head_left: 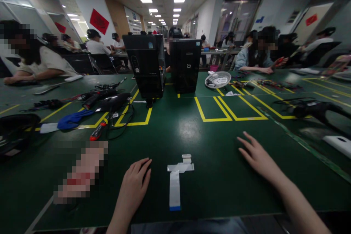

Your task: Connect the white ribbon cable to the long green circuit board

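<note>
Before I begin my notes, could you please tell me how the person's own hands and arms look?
The left hand and right hand are both ungloved, with slender fingers. The forearms are slim and bare as far as the picture shows: no sleeve, watch, bracelet or cable is visible on either, and I see no rings.

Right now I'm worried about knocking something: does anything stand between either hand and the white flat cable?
Nothing visible stands in the way: only green tabletop shows between the white flat cable and the left hand, and likewise between it and the right hand.
</note>
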`<state>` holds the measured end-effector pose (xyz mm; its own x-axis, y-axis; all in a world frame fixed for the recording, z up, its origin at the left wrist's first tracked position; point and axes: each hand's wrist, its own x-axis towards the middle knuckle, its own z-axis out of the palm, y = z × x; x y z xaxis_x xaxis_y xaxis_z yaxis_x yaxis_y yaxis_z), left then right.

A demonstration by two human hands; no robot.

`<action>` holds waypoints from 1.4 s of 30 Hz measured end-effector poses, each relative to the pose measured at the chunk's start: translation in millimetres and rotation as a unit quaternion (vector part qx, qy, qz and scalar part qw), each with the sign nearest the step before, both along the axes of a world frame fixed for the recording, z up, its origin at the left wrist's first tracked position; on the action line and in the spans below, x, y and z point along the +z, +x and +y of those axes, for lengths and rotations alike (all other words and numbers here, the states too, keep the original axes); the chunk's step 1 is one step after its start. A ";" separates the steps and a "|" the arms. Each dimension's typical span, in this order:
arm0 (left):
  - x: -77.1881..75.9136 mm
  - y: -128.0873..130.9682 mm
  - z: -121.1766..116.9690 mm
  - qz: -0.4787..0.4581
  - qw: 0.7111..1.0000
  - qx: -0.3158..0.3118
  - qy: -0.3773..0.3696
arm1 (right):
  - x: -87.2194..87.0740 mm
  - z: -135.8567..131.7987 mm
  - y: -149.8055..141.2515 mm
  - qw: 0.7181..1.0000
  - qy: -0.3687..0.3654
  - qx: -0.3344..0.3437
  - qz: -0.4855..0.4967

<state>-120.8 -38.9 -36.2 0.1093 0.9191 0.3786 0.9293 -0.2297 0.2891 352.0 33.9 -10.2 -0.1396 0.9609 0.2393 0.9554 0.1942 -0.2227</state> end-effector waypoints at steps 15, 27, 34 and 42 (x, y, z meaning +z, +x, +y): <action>0.5 -1.8 -1.4 0.012 1.000 0.008 -0.013 | -27.6 16.0 159.6 0.933 -0.059 -0.350 -0.061; -0.9 -1.3 -0.7 0.010 1.000 0.006 -0.009 | -34.0 2.4 169.1 0.960 -0.037 -0.267 -0.078; 2.5 1.1 -2.0 0.009 1.000 -0.001 -0.001 | -34.9 -18.0 149.1 0.995 -0.004 -0.095 -0.027; 3.2 1.9 -1.3 0.010 1.000 -0.001 0.005 | -22.8 -4.1 52.0 0.997 0.025 0.048 -0.055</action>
<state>-118.8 -40.2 -33.0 0.1192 0.9151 0.3853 0.9342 -0.2348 0.2687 404.1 29.8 -32.9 -0.2586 0.9288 0.2655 0.9497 0.2947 -0.1059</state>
